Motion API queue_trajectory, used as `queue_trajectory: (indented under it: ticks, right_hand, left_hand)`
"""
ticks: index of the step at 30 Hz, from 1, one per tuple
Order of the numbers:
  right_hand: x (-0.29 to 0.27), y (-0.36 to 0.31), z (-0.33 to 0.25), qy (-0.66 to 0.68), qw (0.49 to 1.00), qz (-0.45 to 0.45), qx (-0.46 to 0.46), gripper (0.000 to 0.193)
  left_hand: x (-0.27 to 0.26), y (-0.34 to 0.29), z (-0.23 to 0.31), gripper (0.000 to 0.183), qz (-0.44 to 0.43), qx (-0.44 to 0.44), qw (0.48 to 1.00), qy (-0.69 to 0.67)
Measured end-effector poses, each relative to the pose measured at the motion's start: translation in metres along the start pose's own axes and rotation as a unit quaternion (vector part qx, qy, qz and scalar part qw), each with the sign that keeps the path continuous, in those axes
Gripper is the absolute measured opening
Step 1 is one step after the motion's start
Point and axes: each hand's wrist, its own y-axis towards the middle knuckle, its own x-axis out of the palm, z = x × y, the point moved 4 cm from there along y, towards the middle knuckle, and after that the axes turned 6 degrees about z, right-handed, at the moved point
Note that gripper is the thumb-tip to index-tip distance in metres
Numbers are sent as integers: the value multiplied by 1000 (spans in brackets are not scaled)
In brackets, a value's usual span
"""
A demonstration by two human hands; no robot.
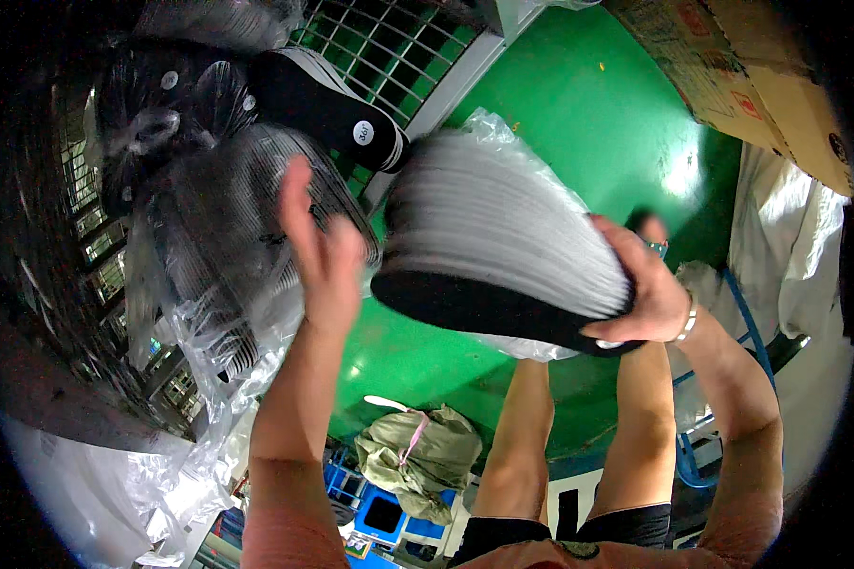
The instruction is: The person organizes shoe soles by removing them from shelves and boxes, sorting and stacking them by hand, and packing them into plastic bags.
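Observation:
A thick stack of shoe insoles [503, 223] hangs in front of me, with pale grey layered edges and a black face turned toward me. My right hand [650, 289] grips its right end, thumb on the black face and fingers over the edges. Clear plastic shows behind the stack. My left hand [327, 247] is raised to the left of it, fingers apart and smeared by motion, holding nothing. Behind that hand lies another stack of insoles [247, 180] wrapped in clear plastic. Farther off, a black insole stack [323, 104] carries a round white sticker.
A metal wire cage [389, 47] stands at the far left, with black bagged goods [185, 104] beside it. Cardboard boxes [759, 85] and white sacking [778, 228] are at the right. A grey-green cloth bag [417, 450] lies near my legs on the green floor [588, 85].

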Motion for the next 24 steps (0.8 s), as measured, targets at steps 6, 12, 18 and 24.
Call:
queue_trajectory:
  ticks: [6, 12, 18, 24]
  right_hand:
    - [-6, 51, -30, 186, 981, 32, 54, 90]
    - [21, 209, -39, 293, 955, 0, 41, 62]
    - [26, 270, 33, 17, 969, 166, 180, 72]
    - [33, 271, 27, 298, 942, 83, 128, 70]
  left_hand:
    - [16, 64, -115, 48, 116, -349, 917, -155]
    - [34, 71, -160, 56, 98, -386, 854, -333]
    - [36, 68, -143, 66, 39, -391, 882, -262]
    - [38, 77, -141, 60, 54, -347, 901, -256]
